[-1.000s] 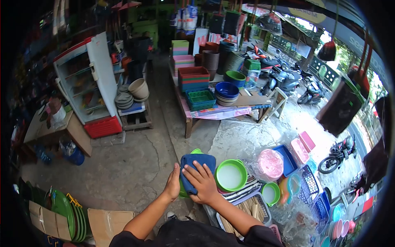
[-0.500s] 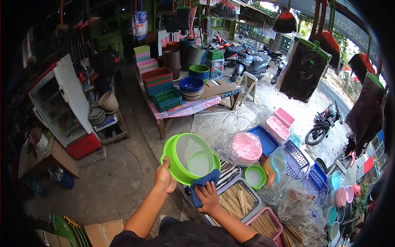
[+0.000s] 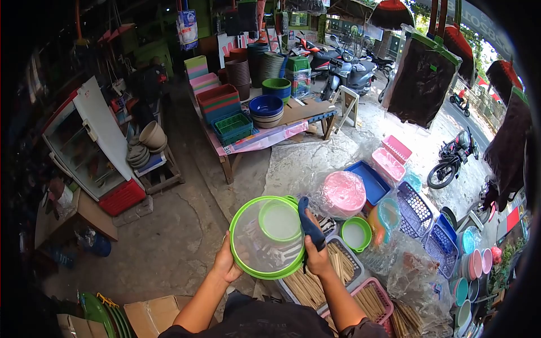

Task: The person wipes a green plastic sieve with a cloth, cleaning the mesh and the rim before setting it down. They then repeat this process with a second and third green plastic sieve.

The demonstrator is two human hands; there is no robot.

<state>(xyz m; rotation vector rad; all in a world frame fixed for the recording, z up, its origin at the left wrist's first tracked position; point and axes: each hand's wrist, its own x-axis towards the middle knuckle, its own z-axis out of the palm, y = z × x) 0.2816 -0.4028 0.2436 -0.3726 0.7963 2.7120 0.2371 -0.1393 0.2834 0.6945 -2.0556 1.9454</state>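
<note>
A light-green round sieve (image 3: 256,242), with a pale see-through mesh-like face, is held up in front of my body. My left hand (image 3: 227,263) grips its left rim, fingers hidden behind it. On the opposite side, my right hand (image 3: 316,253) has a dark blue cloth (image 3: 311,225) in its grasp, pressed against the right rim. Under the sieve, a grey basket (image 3: 356,269) holds bundled wooden sticks (image 3: 307,287). A smaller green sieve-like piece (image 3: 355,234) with a pale middle lies just right of my right hand.
A low table (image 3: 228,169) ahead carries stacked basins, baskets and pots. To the right stand a wrapped pink stack (image 3: 344,192), a blue tray (image 3: 367,181) and purple baskets (image 3: 414,208). A glass-door fridge (image 3: 90,146) is at left; cardboard (image 3: 152,316) lies lower left. Dark wrapped goods (image 3: 422,79) hang at right.
The sieve has turned so its round face points up at me, and it has come lower. My right hand and the cloth have moved from its lower edge up to its right rim.
</note>
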